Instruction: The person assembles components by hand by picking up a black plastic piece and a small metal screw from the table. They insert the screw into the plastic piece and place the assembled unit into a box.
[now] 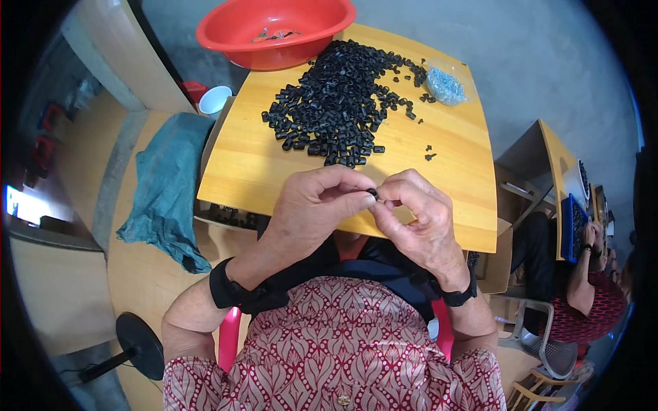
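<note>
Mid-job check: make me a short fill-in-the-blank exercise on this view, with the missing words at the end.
1. The left hand and right hand meet at a small part coloured ____.
2. The large basin is coloured ____.
3. The silvery pieces lie to the ____ of the heap.
4. The teal sack lies on the table's ____ side.

Missing words: black; red; right; left.

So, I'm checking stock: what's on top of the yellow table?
On the yellow table: black parts, mostly heaped; a clear container of silvery pieces; and, seemingly, a red basin. Lower layers of the black parts, and anything beneath, are covered.
</note>
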A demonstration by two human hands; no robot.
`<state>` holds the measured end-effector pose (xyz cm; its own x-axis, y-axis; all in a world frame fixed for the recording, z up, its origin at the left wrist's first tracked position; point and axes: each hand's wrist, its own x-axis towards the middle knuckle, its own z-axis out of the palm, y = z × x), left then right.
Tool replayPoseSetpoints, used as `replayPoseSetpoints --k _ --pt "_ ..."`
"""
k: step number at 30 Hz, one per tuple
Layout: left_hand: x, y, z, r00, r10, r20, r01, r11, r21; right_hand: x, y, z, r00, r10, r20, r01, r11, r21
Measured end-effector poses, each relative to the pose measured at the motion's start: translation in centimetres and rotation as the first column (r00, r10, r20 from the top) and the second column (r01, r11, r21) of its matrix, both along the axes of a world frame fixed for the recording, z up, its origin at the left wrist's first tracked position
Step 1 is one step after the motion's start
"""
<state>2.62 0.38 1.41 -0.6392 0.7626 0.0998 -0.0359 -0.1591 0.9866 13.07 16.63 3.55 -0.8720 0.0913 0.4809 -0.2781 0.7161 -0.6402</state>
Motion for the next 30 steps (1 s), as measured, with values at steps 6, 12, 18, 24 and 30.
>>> replayPoseSetpoints --k 6,12,18,24,30 --pt "0.1 1.0 -0.7 1.000 -0.022 0.012 0.023 0.998 -0.051 0.1 -0.2 -0.6 0.974 -0.063 -0.219 0.110 0.971 0.213" --pt "0.1 0.8 -1.5 0.985 -0.065 0.163 0.083 0.990 -0.110 0.0 0.4 -1.6 0.984 0.061 -0.168 -0.014 0.963 0.269" --pt "0.0 1.2 -1.9 0.930 -0.151 0.334 0.175 0.984 -0.041 0.5 0.9 -1.8 0.992 0.028 -0.124 0.009 0.959 0.285" --pt "-0.7 1.6 -2.3 0.994 -0.069 0.087 0.086 0.975 -0.206 -1.5 5.5 0.4 0.994 0.097 -0.040 -0.080 0.948 0.307" --pt "-0.8 2.3 -2.3 0.966 0.136 -0.222 -0.189 0.953 -0.237 -6.4 20.7 3.8 0.883 -0.450 0.134 0.414 0.881 0.231"
